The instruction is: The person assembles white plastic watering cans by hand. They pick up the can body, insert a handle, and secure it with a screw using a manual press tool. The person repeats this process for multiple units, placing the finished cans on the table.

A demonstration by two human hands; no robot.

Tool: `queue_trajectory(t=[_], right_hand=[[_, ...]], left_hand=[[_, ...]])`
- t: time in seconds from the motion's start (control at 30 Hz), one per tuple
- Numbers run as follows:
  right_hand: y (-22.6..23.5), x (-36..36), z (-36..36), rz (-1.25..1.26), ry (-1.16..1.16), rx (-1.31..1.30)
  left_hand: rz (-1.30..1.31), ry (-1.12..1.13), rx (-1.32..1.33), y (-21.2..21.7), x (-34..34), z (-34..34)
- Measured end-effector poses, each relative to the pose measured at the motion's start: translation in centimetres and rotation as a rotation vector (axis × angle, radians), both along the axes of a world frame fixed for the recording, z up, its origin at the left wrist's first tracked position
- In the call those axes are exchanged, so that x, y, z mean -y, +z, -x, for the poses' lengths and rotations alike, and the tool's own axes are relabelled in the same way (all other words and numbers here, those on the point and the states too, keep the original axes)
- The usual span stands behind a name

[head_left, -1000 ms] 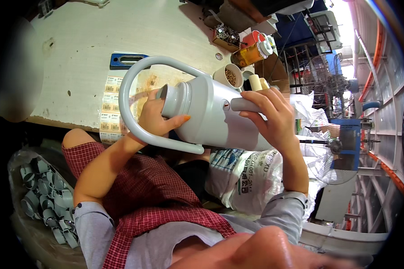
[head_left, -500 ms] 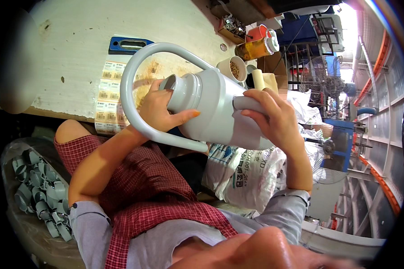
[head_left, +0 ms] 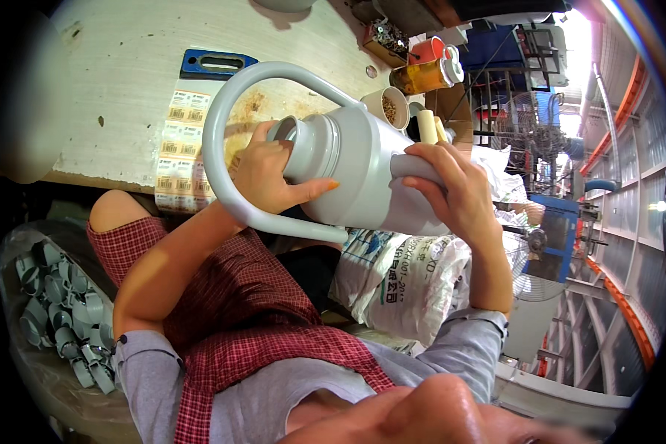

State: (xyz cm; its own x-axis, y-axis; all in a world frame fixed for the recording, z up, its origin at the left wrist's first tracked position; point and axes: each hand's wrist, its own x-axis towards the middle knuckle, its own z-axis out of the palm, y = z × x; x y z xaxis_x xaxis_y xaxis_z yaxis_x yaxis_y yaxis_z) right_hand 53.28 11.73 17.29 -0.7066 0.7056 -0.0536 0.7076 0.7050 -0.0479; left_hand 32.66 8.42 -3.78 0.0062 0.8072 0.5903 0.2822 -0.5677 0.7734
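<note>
Right hand [head_left: 459, 192]: thumb and fingers pinched on a grey tube [head_left: 416, 170], its free end at the grey vessel's [head_left: 359, 177] side; contact cannot be told. Left hand [head_left: 270, 177]: fingers curled at the mouth, thumb along the neck. Vessel lies between both hands, long axis left-right, mouth leftward; its hoop handle [head_left: 218, 140] crosses over the left wrist.

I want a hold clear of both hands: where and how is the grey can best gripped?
Probably by the left bend of its looped handle, coming from the picture's upper left and closing across the bar. It is bare, slim, round and arches away from the grey can; the left hand holds the neck, the right hand the short grey tube.
</note>
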Motion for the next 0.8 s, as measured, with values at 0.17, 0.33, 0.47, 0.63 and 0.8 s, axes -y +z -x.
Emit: queue_trajectory(t=[0.17, 0.33, 0.47, 0.63, 0.8], right_hand=[[-0.2, 0.6, -0.5, -0.035, -0.027, -0.021], [-1.5, 0.1, -1.4, -0.198, 0.029, -0.019], [-1.8, -3.8, -2.1, -0.434, 0.368, -0.003], [-0.8, -5.4, -0.7, -0.643, 0.586, -0.178], [-3.8, 2.8, -6.7, -0.656, 0.202, -0.821]], left_hand=[[0.041, -0.025, 0.03, 1.1, 0.5, -0.3], [0.121, -0.032, 0.116, 0.1, -0.4, -0.6], [0.184, 0.109, 0.303, 0.7, 0.0, -1.8], [0.403, 0.174, 0.712, 2.7, 0.9, -1.6], [0.389, 0.544, 0.705, 0.0, 7.7, 9.6]])
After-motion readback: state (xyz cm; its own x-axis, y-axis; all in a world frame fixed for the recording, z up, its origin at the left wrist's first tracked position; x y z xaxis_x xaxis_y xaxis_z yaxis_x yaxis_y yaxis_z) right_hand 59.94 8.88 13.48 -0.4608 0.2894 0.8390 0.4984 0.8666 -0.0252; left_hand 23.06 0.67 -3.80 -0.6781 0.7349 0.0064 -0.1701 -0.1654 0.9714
